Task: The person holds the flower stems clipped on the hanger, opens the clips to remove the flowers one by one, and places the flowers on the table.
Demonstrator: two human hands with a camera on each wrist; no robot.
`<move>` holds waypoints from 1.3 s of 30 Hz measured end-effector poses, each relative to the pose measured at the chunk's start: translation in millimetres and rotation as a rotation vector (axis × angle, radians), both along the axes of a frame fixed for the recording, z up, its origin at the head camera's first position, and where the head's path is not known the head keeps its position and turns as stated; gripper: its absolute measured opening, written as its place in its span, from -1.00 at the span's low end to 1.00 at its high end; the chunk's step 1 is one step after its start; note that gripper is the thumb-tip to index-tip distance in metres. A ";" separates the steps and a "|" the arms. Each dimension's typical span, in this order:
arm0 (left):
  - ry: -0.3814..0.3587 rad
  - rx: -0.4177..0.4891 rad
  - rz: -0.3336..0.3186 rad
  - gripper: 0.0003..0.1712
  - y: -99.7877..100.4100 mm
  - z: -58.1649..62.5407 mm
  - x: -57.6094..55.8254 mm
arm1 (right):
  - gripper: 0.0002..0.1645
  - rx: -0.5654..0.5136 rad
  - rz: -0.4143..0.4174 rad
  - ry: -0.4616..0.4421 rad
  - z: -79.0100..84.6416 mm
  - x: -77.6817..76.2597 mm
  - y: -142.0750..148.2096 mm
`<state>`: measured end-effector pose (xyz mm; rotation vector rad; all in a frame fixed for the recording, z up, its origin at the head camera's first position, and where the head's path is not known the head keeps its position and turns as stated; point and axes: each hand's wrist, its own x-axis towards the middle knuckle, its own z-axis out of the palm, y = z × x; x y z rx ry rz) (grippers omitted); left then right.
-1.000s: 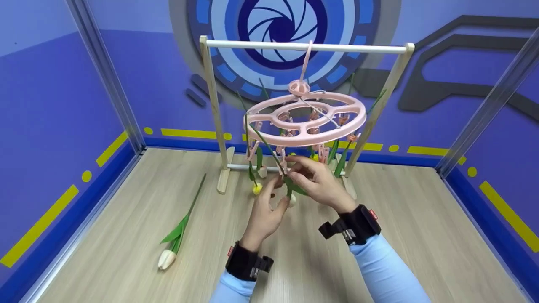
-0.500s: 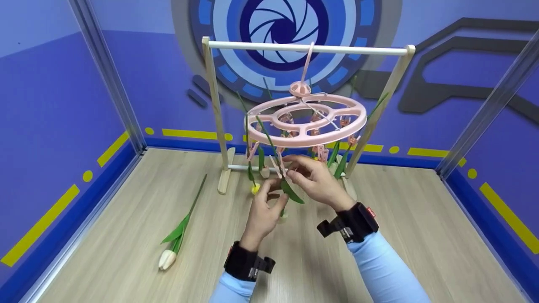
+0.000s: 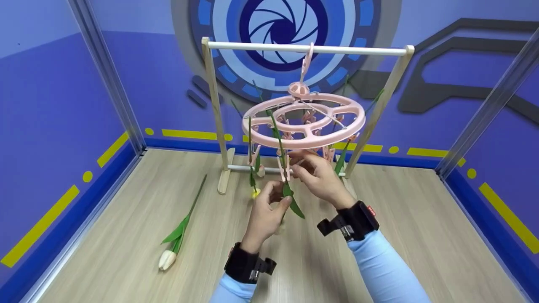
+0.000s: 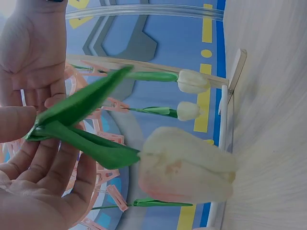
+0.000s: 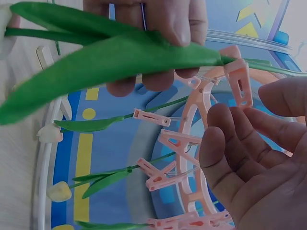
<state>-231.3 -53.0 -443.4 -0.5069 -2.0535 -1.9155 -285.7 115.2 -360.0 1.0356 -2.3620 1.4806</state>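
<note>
In the head view a white-pink tulip hangs head down, its green leaf (image 3: 294, 205) below a pink clothespin (image 3: 283, 166) and its stem rising past the hanger's rim. My left hand (image 3: 266, 212) pinches it between thumb and fingers under the clip; the pale bloom (image 4: 187, 165) fills the left wrist view. My right hand (image 3: 322, 179) is just right of the clip, thumb and fingers loosely bent and apart. In the right wrist view the clip (image 5: 238, 84) sits across the stem, with the right hand's fingertips (image 5: 240, 115) close by, nothing between them.
A pink round clip hanger (image 3: 303, 143) hangs from the white bar (image 3: 358, 50) of a wooden stand. Several other tulips hang from its clips, one yellow (image 3: 255, 193). A loose white tulip (image 3: 167, 259) lies on the table at left. Blue walls surround the table.
The tulip's leaf has swung lower and its stem stands more upright. My right fingers have drawn away from the clip. The hanger has turned slightly.
</note>
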 end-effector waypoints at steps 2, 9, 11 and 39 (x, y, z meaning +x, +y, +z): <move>-0.002 -0.006 -0.006 -0.71 0.3 0.8 0.8 | -0.62 -0.009 -0.009 0.003 -0.6 -1.4 0.6; -0.010 -0.028 -0.058 -0.76 0.3 4.2 3.3 | -0.60 -0.058 0.019 -0.069 -1.6 -3.9 5.3; -0.020 -0.029 -0.078 -0.75 -0.7 5.4 4.2 | -0.61 -0.063 0.032 -0.088 -3.1 -3.7 8.2; -0.068 -0.013 -0.081 -0.66 -7.7 7.2 2.0 | -0.55 -0.039 0.096 -0.109 -6.4 -3.0 27.5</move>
